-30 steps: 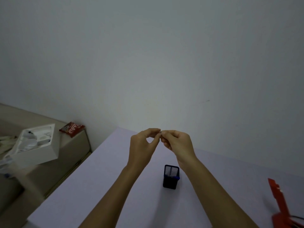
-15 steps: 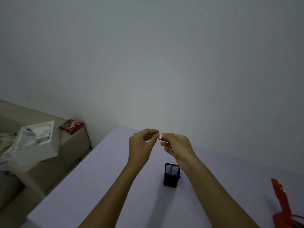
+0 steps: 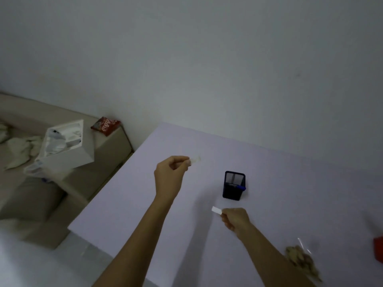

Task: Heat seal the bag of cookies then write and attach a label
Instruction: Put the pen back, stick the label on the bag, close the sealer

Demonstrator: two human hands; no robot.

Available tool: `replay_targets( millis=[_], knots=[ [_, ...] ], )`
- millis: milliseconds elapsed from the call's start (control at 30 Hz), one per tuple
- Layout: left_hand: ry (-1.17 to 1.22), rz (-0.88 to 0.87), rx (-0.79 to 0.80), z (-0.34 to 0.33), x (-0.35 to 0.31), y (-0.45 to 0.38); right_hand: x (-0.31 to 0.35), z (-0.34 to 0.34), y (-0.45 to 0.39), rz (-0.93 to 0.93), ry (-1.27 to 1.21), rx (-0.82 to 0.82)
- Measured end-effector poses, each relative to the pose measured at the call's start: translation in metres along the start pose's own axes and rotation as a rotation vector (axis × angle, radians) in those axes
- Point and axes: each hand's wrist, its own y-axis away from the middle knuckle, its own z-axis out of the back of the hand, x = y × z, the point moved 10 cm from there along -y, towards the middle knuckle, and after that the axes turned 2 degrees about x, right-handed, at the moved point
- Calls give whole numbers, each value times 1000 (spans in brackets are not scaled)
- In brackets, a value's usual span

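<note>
Dim, flat light, soft shadows (faint), motion blur; edges bowed

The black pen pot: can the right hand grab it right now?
Probably not yet. The right hand is near the black pen pot with nothing between them, but its fingers already pinch a small white label, so it would need to let go first.

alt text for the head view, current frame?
Two bare hands are held apart over a pale table: the left hand pinches a translucent strip, the right hand a white label. A black mesh pen holder stands between them; a bag of cookies lies at lower right.
</note>
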Motion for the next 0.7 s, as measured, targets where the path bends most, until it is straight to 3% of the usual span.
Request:
replay_targets(
  millis=[267, 400, 533, 700],
  knots=[
    [-35, 90, 21, -12, 40, 12, -33, 7, -20, 96, 488, -73],
    [-76, 73, 10, -18, 41, 15, 32, 18, 39, 480, 272, -251],
    [-173, -10, 30, -44, 36, 25, 102, 12, 130, 883, 68, -244],
    [-161, -171, 174, -113, 20, 56, 108, 39, 146, 923, 25, -302]
  ],
)
